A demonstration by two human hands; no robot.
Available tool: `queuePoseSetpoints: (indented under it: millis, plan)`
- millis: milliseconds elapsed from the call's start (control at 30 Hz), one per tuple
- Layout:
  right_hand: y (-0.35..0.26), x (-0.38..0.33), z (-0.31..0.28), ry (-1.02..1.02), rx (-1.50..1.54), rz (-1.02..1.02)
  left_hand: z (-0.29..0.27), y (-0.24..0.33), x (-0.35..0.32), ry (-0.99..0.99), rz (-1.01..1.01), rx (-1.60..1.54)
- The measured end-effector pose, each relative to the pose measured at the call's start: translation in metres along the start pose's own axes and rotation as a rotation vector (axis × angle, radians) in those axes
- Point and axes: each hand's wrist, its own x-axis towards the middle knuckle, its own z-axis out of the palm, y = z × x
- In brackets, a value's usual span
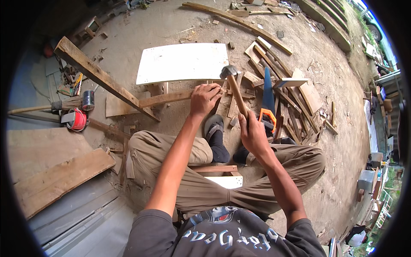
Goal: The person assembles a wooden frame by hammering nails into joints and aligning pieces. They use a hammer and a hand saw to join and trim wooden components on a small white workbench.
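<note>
The white board lies ahead of the person, its long near edge facing them. Just nearer than that edge, a wooden bar runs left from the left hand to meet a slanting beam, whose raised-looking end reaches out past the board's left edge. The left grip is curled down over the bar's right end, below the board's near right corner; whether its fingertips also pinch something small, I cannot tell. The right hand, nearer the person than that corner, has its grip wrapped around the handle of a hammer, whose head shows against the board's right edge. Right of the board, a saw points its blade away, and scrap timber crowds beyond it, limiting room on that side. Past the board's far edge, a strip of bare ground stretches toward a long plank. Left of the board and nearer the person stand a dark can and a red tin.
</note>
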Motion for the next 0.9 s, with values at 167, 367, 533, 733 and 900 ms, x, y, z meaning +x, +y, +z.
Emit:
queuePoseSetpoints:
  millis: [167, 367, 533, 733, 900]
  plan:
    - [-0.010, 0.014, 0.009, 0.075, 0.056, -0.086, -0.012, -0.017, 0.029, 0.044, 0.072, 0.022]
    - [-0.010, 0.005, -0.003, -0.041, -0.033, -0.021, 0.000, -0.009, 0.013, 0.051, 0.050, 0.030]
    - [-0.023, 0.004, -0.007, 0.108, 0.081, -0.118, 0.003, -0.005, 0.010, 0.060, 0.040, -0.014]
    - [0.013, 0.004, 0.009, -0.014, -0.077, -0.039, 0.000, -0.002, 0.011, 0.020, 0.038, 0.056]
    - [-0.011, 0.001, 0.006, 0.117, 0.014, -0.158, 0.000, -0.005, 0.012, 0.068, 0.049, 0.004]
